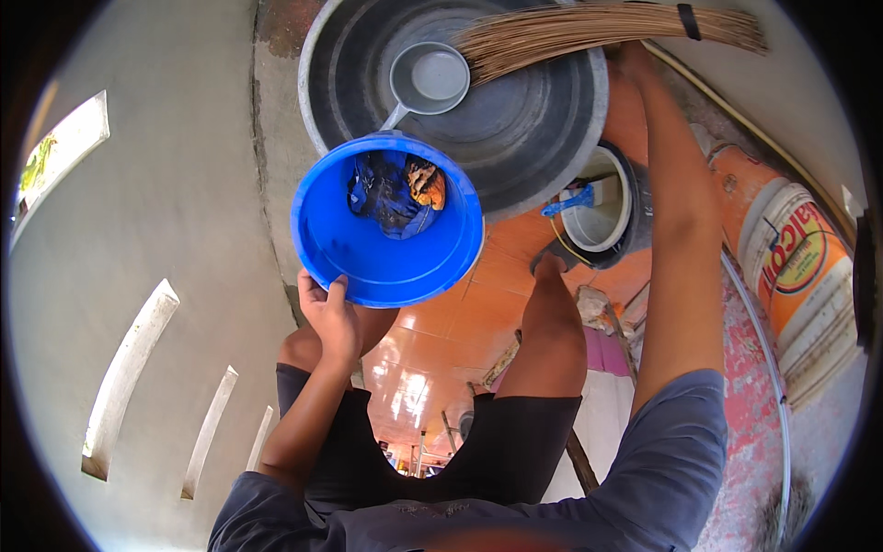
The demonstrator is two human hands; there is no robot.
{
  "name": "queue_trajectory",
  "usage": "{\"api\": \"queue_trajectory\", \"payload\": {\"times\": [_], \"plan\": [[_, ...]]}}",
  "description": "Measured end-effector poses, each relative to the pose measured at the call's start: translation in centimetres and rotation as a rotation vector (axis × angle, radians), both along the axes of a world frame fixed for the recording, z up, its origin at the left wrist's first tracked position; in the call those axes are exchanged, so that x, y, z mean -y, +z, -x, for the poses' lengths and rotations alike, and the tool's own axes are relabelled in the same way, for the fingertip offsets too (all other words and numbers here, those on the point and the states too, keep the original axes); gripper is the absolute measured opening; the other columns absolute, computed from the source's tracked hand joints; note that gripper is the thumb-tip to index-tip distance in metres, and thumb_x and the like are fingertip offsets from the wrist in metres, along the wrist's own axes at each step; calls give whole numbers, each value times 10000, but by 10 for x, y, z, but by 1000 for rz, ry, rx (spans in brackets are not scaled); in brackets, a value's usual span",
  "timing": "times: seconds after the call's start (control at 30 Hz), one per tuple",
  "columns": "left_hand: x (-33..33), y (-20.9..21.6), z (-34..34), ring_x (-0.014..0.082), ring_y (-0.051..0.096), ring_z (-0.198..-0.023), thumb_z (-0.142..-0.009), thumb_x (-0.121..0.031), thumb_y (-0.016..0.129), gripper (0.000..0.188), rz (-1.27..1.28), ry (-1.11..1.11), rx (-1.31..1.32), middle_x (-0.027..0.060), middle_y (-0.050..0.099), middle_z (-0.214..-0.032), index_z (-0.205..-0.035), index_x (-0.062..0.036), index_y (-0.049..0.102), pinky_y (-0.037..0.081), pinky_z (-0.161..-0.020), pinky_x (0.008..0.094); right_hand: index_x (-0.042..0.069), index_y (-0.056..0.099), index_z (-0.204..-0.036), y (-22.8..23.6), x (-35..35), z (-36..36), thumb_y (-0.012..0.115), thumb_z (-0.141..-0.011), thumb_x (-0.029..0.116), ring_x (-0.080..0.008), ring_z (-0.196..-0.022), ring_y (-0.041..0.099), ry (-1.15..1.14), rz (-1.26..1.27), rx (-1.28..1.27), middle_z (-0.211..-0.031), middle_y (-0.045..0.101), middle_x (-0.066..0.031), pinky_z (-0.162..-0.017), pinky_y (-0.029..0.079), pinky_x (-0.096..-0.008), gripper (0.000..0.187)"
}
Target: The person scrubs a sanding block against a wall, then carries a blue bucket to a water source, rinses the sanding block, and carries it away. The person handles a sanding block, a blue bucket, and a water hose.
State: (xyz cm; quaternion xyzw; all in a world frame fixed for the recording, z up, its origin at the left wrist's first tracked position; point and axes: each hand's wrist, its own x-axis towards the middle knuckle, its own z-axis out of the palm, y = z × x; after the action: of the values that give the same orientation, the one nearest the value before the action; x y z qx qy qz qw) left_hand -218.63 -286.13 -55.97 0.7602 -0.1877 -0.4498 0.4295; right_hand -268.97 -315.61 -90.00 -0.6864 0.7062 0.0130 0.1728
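My left hand (331,317) grips the near rim of a blue plastic bucket (386,271), thumb over the edge. The bucket is tipped so its mouth faces me. Crumpled dark-blue cloth (391,198) and a smaller orange-and-black patterned cloth (425,184) lie inside it. Behind the bucket is a wide dark-grey basin (515,138) with a grey dipper (434,78) in it. A stick broom (589,26) lies across the basin's far right rim. My right arm stretches far forward; my right hand (633,61) is beside the basin rim, just under the broom, its fingers hidden.
Right of the basin stands a dark bucket (641,198) with a white pail (628,221) and a blue brush (572,201) in it. An orange-and-white paint bucket (800,253) is farther right, near a pale hose (768,359). A grey wall (184,202) with slots rises at left.
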Motion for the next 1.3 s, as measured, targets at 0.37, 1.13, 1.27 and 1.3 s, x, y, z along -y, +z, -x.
{"api": "queue_trajectory", "payload": {"times": [0.37, 1.13, 1.27, 1.3], "plan": [[23, -27, 7, 133, 558, -1008, -882, 64, 557, 314, -85, -42, -40, 75, 578, -1105, -1178, -3, 476, 441, -937, 286, 72, 459, -1400, -85, -15, -4, 462, -948, 164, -387, -1174, 589, 277, 247, -298, -1284, 605, -239, -1059, 392, -496, 461], [-35, -42, -124, 173, 607, -920, -890, 14, 504, 231, -34, 349, 14, 62, 606, -1011, -1115, -7, 551, 510, -829, 307, 40, 525, -1257, 199, -95, -32, 475, -1030, 200, -428, -1101, 583, 78, 61, 363, -1200, 605, -273, -903, 455, -485, 282], [-55, -110, -187, 209, 614, -966, -874, -19, 508, 182, -121, 579, 72, 66, 607, -1031, -1045, -21, 569, 524, -847, 364, 39, 530, -1253, 214, -98, -87, 492, -1032, 246, -453, -1030, 600, 125, -52, 343, -1106, 641, -256, -862, 468, -491, 305], [-53, -125, -198, 218, 618, -964, -859, -14, 509, 189, -57, 589, 2, 69, 607, -1034, -1039, -23, 568, 527, -844, 375, 44, 533, -1246, 216, -97, -99, 486, -1035, 256, -453, -1011, 608, 184, -56, 318, -1083, 650, -252, -852, 470, -497, 303]]}}
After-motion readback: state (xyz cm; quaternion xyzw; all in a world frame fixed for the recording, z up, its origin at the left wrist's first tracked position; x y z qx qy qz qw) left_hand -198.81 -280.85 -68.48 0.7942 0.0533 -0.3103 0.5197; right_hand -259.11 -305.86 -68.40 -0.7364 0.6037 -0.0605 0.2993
